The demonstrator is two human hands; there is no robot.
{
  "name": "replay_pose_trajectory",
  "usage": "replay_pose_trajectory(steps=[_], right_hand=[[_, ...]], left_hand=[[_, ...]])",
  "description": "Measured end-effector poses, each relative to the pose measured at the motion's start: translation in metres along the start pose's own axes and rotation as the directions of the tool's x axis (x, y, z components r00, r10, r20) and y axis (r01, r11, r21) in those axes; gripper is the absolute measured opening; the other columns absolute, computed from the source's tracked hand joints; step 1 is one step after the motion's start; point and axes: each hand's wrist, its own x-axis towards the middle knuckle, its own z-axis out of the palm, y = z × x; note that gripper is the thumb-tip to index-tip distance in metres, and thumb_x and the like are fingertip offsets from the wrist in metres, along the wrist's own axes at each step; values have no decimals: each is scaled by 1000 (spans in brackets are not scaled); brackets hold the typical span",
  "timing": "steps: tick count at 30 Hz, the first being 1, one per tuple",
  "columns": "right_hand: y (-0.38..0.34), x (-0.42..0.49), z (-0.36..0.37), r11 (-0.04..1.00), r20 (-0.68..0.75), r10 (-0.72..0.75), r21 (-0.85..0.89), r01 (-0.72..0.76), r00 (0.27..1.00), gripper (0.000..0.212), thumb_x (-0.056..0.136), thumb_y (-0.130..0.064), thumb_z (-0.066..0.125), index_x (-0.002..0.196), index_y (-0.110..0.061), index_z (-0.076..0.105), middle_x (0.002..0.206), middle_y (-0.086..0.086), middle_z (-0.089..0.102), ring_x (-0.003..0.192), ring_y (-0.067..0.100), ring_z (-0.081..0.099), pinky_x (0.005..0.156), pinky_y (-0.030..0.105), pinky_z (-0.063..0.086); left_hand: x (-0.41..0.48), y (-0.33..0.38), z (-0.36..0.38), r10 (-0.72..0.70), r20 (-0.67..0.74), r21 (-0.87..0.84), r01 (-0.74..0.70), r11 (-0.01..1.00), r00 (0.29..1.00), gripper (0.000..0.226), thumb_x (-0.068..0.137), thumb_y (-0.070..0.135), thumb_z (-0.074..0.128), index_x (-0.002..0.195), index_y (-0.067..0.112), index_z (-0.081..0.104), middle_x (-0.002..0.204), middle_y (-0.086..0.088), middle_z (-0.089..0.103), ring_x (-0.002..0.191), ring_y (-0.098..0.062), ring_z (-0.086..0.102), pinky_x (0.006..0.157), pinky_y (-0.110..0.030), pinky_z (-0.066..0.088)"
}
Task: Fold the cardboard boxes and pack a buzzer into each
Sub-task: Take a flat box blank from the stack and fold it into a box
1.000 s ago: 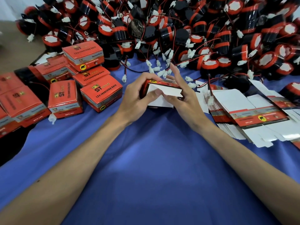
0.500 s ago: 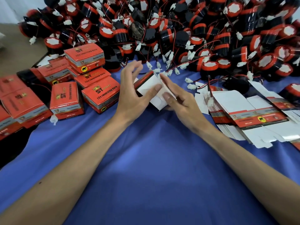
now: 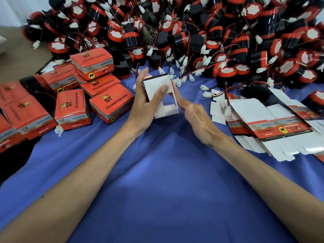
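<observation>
Folding step: the left hand (image 3: 145,104) clamps its fingers round a half-formed white cardboard box (image 3: 154,83) above the blue surface (image 3: 166,172), mid-far. The right hand (image 3: 194,113), fingers straight, presses a flap. The next move probably calls for tucking that flap, then fetching a red-and-black round buzzer (image 3: 226,71).

Blue-draped bench (image 3: 166,181) here; a deep heap of red-and-black buzzers (image 3: 192,35) crowds its far side. Closed orange boxes (image 3: 112,102) stacked on the left; flat box blanks (image 3: 259,113) fanned out on the right; one loose white connector (image 3: 58,130) just beside the boxes.

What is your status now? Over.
Left hand grips the half-folded box. Right hand open, fingers against its side. Buzzer pile behind, nothing blocking.
</observation>
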Motion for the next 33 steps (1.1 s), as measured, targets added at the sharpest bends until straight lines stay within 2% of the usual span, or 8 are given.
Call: replay_pose_trajectory(steps=[4,9,13,18,21,24,29,33], right_hand=[[-4,1,1,984,-96,152,103,-142,984,57,95,-50,41,146,-40,19,126,-1,64,111,18,61,100,34,46],[0,3,0,940,-136,226,290,-179,965,68,92,-31,49,151,-27,15,122,-13,59,112,15,61,93,37,53],[6,4,-4,852,-120,307,477,-216,944,59,96,-42,42,150,-25,26,122,-8,63,110,10,63,80,26,54],[8,8,-8,789,-69,341,564,-245,938,70,92,-64,26,150,-27,29,111,24,62,97,22,64,79,30,55],[11,4,-9,797,-48,315,556,-237,948,66,91,-53,28,150,-24,28,83,5,55,75,7,61,67,23,51],[15,2,-9,849,-31,255,486,-208,966,62,94,-38,41,151,-23,20,83,-17,62,78,-1,63,71,24,52],[7,3,-8,856,11,268,455,-244,963,103,73,-67,64,152,-25,12,90,-29,62,91,-5,61,82,24,53],[5,3,-6,851,16,288,454,-263,958,110,69,-73,64,153,-22,15,89,-32,52,86,-14,50,69,7,44]], left_hand=[[-4,0,2,48,99,65,-54,996,994,72,87,30,57,146,16,19,121,22,48,105,14,55,90,-17,47],[-8,7,-1,104,331,100,-144,985,938,86,76,48,57,143,24,9,153,-24,20,140,-39,30,112,-56,31],[-11,9,2,97,425,201,-198,959,900,127,67,54,71,148,3,-11,155,-19,16,143,-31,27,112,-53,34],[-8,7,3,146,384,296,-272,916,912,120,71,51,71,150,1,-4,154,-17,22,143,-26,29,114,-49,31],[-8,4,2,176,302,355,-282,891,937,106,78,48,68,151,4,6,154,-12,25,142,-20,30,115,-41,29],[-8,3,2,190,279,360,-286,888,941,100,81,50,63,151,6,8,154,-11,28,140,-18,33,114,-35,31],[-7,0,2,207,281,353,-302,886,937,102,82,61,55,152,5,6,154,-10,27,141,-16,32,114,-37,32],[-8,-1,3,323,286,322,-408,855,902,100,88,64,47,151,8,-5,159,-6,2,147,-3,10,116,-15,18]])
